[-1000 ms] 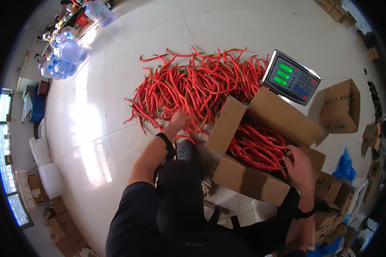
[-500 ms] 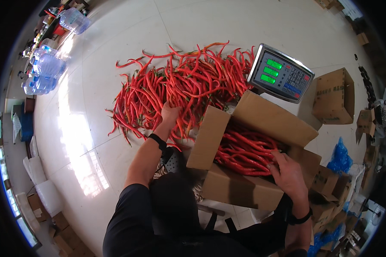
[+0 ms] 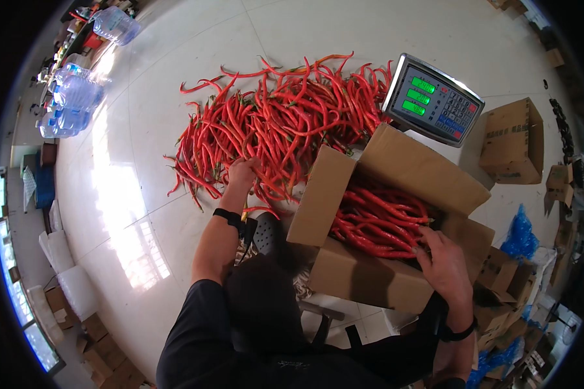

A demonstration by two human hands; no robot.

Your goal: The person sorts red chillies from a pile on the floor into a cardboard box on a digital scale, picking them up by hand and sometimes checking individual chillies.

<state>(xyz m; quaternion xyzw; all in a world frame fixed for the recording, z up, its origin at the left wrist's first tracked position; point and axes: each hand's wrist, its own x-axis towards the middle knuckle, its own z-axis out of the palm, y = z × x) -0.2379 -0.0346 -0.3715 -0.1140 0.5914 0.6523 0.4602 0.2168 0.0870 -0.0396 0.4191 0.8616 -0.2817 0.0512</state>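
A broad heap of long red chili peppers (image 3: 285,123) lies on the floor in front of me. At its near left edge my left hand (image 3: 242,172) reaches in with bent fingers closed on chili peppers; the fingertips are partly hidden. To the right, an open cardboard box (image 3: 370,275) holds more chili peppers (image 3: 383,220), laid roughly side by side. My right hand (image 3: 446,259) is at the box's right end, thumb and fingers apart, touching the pepper ends.
A scale display (image 3: 433,100) with green lit readouts stands behind the box. Another carton (image 3: 512,141) sits farther right, near a blue plastic bag (image 3: 520,233). Large clear water bottles (image 3: 74,94) stand at the far left. My shoe (image 3: 269,233) is between heap and box.
My left hand has shifted left and slightly toward me along the heap's near edge. My right hand stays at the pepper ends in the box. The whole view has shifted a little.
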